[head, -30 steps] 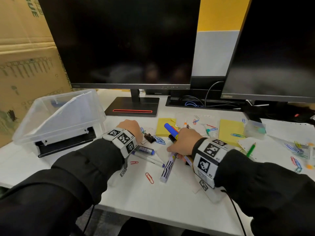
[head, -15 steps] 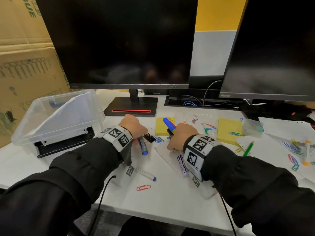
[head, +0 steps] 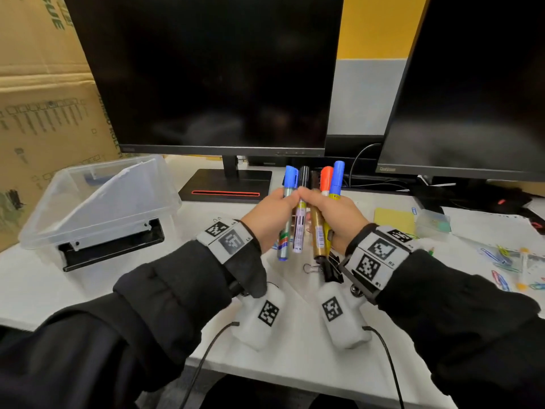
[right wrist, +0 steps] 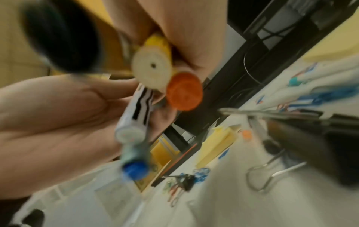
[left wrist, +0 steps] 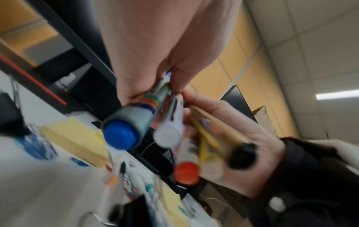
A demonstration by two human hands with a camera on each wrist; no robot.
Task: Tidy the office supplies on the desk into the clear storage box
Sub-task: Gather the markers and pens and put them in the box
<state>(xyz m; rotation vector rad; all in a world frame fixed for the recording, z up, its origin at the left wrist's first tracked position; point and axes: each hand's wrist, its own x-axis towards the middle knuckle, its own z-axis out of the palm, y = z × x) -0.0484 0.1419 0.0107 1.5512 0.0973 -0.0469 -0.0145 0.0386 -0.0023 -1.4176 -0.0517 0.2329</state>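
Five cylindrical markers (head: 309, 208) upright, clenched between left hand (head: 269, 218) and right hand (head: 339, 218) above white counter (head: 147, 290); clear plastic storage box (head: 97, 202) well left.

Clear storage box (head: 97, 202) sits left on desk (head: 53, 284), monitors (head: 206, 72) behind; both hands (head: 269, 218) raise markers (head: 300, 214) at centre.

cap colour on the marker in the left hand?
Blue cap on the marker the left hand grips; clearest in the head view.

"ThinkVision" stands on the right monitor (head: 469, 93) bezel; the cardboard box (head: 44, 93) shows "SUE"
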